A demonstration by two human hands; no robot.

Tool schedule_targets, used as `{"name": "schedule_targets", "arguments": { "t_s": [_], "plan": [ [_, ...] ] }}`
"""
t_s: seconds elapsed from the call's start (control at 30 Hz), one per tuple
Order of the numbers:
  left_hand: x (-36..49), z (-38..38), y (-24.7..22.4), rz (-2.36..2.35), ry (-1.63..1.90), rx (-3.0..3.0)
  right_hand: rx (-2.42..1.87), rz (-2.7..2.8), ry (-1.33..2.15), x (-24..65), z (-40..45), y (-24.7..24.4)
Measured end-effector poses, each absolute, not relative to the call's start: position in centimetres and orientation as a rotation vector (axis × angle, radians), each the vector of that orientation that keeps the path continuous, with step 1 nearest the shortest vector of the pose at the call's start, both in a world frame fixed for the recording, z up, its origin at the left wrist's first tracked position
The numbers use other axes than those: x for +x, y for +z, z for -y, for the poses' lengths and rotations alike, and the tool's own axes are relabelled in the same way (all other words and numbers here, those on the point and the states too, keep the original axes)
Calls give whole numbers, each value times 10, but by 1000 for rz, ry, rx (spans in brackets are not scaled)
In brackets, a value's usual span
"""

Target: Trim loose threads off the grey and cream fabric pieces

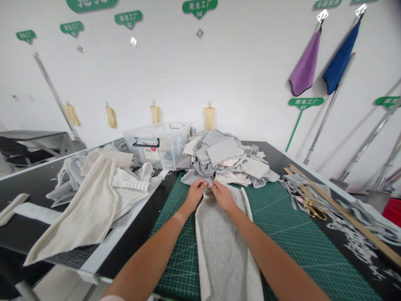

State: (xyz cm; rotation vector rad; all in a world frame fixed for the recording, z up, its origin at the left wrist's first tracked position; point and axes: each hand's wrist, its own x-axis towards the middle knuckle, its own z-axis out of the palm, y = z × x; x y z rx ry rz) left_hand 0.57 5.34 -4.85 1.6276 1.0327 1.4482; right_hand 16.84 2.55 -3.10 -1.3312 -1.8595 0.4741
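Note:
A long strip of grey fabric (224,246) with pale, curling edges lies lengthwise on the green cutting mat (291,234), running toward me past the mat's near edge. At its far end, my left hand (197,192) pinches the left corner between thumb and finger. Close beside it, my right hand (221,194) pinches the same end, the fingertips of both hands almost touching. Just beyond my hands rises a heap of grey and cream fabric pieces (224,152), its front edge resting on the mat.
Left of the mat lies another fabric pile (94,188), partly hanging over the table edge. Behind it stands a clear plastic box (156,146). Gold-handled scissors (313,209), a long wooden ruler (347,215) and white fabric scraps (354,240) lie at the right.

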Motion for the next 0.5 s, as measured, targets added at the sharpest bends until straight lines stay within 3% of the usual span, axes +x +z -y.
{"name": "schedule_targets", "arguments": {
  "t_s": [0.5],
  "plan": [
    [4,-54,-49,-1068,1404,1736,-1280,1923,450,169,-26,-30]
  ]
}}
